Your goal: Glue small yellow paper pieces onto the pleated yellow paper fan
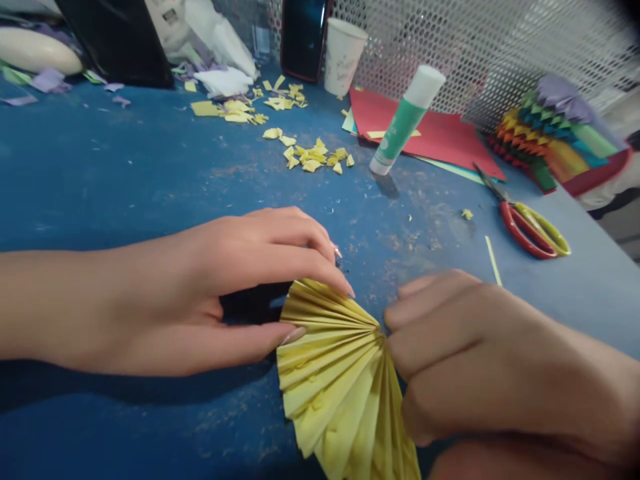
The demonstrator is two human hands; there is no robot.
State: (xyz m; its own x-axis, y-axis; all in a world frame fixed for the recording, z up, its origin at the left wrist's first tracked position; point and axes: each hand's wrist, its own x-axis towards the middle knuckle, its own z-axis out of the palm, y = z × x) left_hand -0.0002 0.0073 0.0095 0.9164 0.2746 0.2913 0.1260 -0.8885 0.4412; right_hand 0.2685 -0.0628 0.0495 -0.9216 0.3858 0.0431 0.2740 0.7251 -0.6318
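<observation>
A yellow pleated paper fan (340, 387) lies spread below the middle of the view, its folds gathered to a point at the right. My left hand (215, 287) reaches in from the left, with the thumb on the pleats and the index finger along the upper edge, pinching the fan. My right hand (465, 353) is curled and slightly blurred. It grips the fan at the gathered point and right edge; its fingertips are hidden behind the knuckles.
A glue stick (407, 120) stands upright beyond the hands. Scissors (530, 227) lie at the right near a paper strip (493, 260). Yellow scraps (315, 157), red paper (425, 137), a paper cup (344, 57), a phone (305, 40) and a multicoloured folded-paper piece (555, 140) sit farther back.
</observation>
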